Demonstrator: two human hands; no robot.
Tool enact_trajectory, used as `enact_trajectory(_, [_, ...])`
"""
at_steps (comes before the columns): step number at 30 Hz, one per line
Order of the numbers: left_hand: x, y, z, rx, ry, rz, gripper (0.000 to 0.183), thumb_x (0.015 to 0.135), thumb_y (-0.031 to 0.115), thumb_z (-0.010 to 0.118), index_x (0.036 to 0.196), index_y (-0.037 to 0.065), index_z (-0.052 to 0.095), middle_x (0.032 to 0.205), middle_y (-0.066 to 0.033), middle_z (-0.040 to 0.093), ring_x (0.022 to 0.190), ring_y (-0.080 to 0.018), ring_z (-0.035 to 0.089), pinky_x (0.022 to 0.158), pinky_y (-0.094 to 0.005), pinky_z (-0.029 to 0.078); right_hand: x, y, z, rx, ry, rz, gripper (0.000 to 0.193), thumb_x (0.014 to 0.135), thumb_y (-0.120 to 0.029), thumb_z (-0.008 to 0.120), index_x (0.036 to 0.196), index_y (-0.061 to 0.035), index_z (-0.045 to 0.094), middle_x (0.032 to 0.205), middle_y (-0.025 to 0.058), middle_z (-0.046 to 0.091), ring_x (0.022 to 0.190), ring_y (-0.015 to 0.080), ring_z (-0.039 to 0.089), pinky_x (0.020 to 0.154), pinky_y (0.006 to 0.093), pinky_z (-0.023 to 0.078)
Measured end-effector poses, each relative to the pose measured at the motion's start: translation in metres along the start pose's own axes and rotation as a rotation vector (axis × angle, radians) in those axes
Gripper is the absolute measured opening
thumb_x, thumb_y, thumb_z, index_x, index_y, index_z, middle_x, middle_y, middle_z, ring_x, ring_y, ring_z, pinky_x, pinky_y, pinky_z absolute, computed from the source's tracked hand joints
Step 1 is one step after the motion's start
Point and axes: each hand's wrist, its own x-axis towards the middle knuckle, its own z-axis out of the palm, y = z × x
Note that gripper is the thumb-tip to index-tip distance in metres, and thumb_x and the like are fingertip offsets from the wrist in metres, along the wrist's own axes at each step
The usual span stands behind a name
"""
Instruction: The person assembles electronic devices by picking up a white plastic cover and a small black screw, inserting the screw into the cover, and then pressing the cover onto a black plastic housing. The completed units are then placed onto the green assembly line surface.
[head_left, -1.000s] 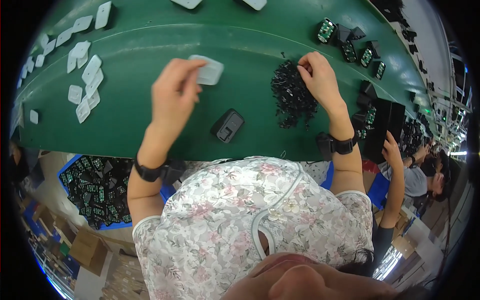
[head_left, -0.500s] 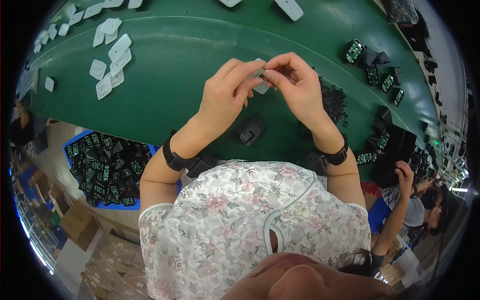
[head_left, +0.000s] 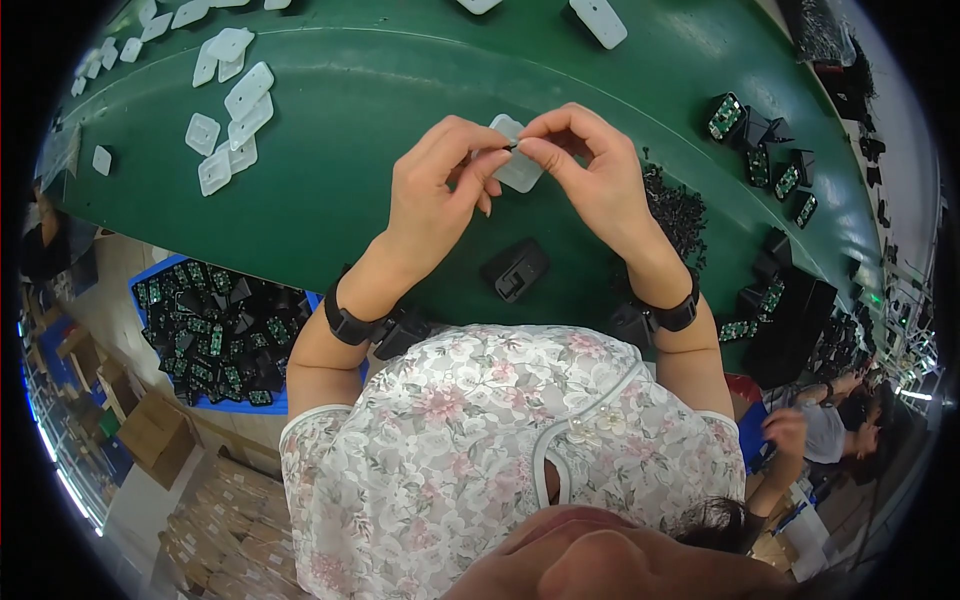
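Note:
Above the green table, my left hand (head_left: 432, 178) and my right hand (head_left: 600, 172) meet fingertip to fingertip. Both are closed in a pinch on a small black part (head_left: 514, 147), whose exact shape is too small to make out. Just under the fingertips lies a white plastic cover (head_left: 521, 177), rounded at the corners and partly hidden by my fingers. Nearer my body, a black plastic housing (head_left: 516, 270) rests on the table between my forearms. Beside my right wrist is a loose heap of small black parts (head_left: 680, 215).
White covers (head_left: 250, 105) lie scattered at the left. Black housings with green circuit boards (head_left: 787, 182) stand at the right. A blue bin (head_left: 215, 335) of similar pieces sits low left. Another person's hand (head_left: 786, 430) shows at the lower right.
My fingertips remain together, but the white cover beneath them shows more now. The whole view has shifted slightly. At the lower right, the other person's hand has moved lower.

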Motion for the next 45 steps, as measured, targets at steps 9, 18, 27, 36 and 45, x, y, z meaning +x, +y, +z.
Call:
enact_trajectory(9, [-0.001,-0.001,0.003,-0.369,0.061,-0.238,0.021,0.091,-0.001,0.054,0.111,-0.008,0.051,0.098,-0.0137,0.061,0.077,-0.0167,0.066,0.072,-0.0266,0.055,-0.006,0.003,0.008,-0.206,0.190,-0.270,0.008,0.083,-0.005,0.068,0.086,-0.0005,0.062,0.078,0.0026,0.055,0.065,0.0093,0.047,0.057,0.0227,0.039])
enact_trajectory(18, [-0.004,-0.003,0.009,-0.342,0.002,-0.140,0.012,0.091,0.001,0.057,0.099,-0.007,0.057,0.099,-0.0088,0.056,0.084,-0.0178,0.066,0.077,-0.0268,0.055,-0.010,0.012,0.024,0.004,0.239,-0.062,0.008,0.086,-0.005,0.066,0.086,-0.0008,0.059,0.078,-0.0014,0.054,0.067,0.0039,0.047,0.057,0.0194,0.038])
enact_trajectory(27, [-0.005,-0.006,0.009,-0.289,0.044,-0.058,0.008,0.090,0.001,0.058,0.093,-0.006,0.058,0.096,-0.0081,0.054,0.076,-0.0153,0.064,0.067,-0.0251,0.055,-0.014,0.018,0.026,-0.157,0.254,-0.363,0.014,0.084,-0.008,0.069,0.090,-0.0022,0.058,0.081,0.0003,0.051,0.066,0.0064,0.045,0.056,0.0190,0.035])
enact_trajectory(36, [-0.007,0.001,0.004,-0.312,-0.003,-0.159,0.008,0.091,0.002,0.058,0.091,-0.006,0.058,0.096,-0.0079,0.054,0.075,-0.0141,0.064,0.064,-0.0244,0.054,-0.014,0.006,0.001,-0.196,0.229,-0.274,0.033,0.074,-0.014,0.078,0.103,-0.0074,0.064,0.098,0.0003,0.049,0.075,0.0082,0.043,0.062,0.0188,0.034])
enact_trajectory(45, [-0.009,0.001,0.003,-0.315,-0.064,-0.180,0.008,0.090,0.001,0.058,0.092,-0.006,0.059,0.094,-0.0072,0.056,0.075,-0.0138,0.063,0.066,-0.0238,0.054,-0.012,0.005,0.000,-0.164,0.034,-0.157,0.018,0.077,-0.011,0.073,0.087,-0.0033,0.060,0.085,-0.0010,0.050,0.070,0.0079,0.041,0.061,0.0204,0.033])
